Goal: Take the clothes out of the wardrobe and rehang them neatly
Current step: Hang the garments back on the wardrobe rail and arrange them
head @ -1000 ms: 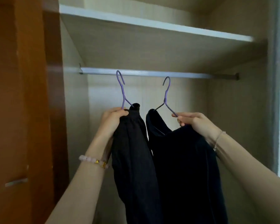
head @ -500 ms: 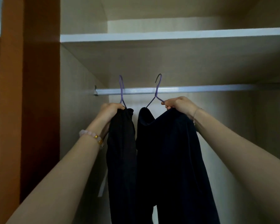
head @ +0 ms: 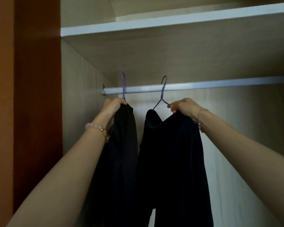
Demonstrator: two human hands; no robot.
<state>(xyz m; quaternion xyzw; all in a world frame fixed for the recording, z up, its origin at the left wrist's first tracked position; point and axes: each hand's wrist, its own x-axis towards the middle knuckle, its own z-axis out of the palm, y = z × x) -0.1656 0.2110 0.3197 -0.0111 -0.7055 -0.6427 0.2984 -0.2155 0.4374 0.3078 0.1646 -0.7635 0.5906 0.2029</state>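
On the wrist of the left hand [head: 112, 106] the person is wearing a bracelet of pale pink round beads [head: 95, 127] with several gold ones. A thin metal chain bracelet [head: 199, 120] is circling the wrist of the right hand [head: 185, 106]. Both forearms are showing bare.

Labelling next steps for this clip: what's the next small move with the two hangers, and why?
Probably lower both hands slightly so the hooks seat on the rail. The left hand grips the left hanger and the right hand grips the right hanger. Both hooks reach above the rail and cross it. Whether they are over it is unclear, so lower them before letting go.
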